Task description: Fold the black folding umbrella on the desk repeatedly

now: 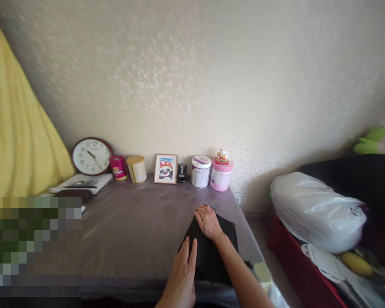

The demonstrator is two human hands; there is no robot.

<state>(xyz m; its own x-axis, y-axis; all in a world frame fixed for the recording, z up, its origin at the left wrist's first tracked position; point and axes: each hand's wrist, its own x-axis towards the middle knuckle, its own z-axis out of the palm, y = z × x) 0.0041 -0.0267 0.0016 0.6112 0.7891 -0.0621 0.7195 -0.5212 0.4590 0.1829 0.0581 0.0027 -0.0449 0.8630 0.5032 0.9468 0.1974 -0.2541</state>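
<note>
A piece of black fabric (211, 261), seemingly folded, lies near the table's front right; its exact kind I cannot make out. My right hand (208, 222) rests palm down on its far part, fingers spread over the upper left edge. Along its left side is my left hand (183, 269), with fingers stretched out and pointing away from me. Neither hand visibly grips anything. Part of the fabric is hidden under my right forearm. A small dark strap or tab (248, 264) sticks out at its right.
Along the wall stand a round clock (93, 156), several canisters such as a yellow one (137, 170), a framed panda picture (166, 169) and a lucky cat figurine (222, 156). A yellow block (262, 276) sits at the right table edge. Rightward, a white plastic bag (317, 209) lies beyond a gap.
</note>
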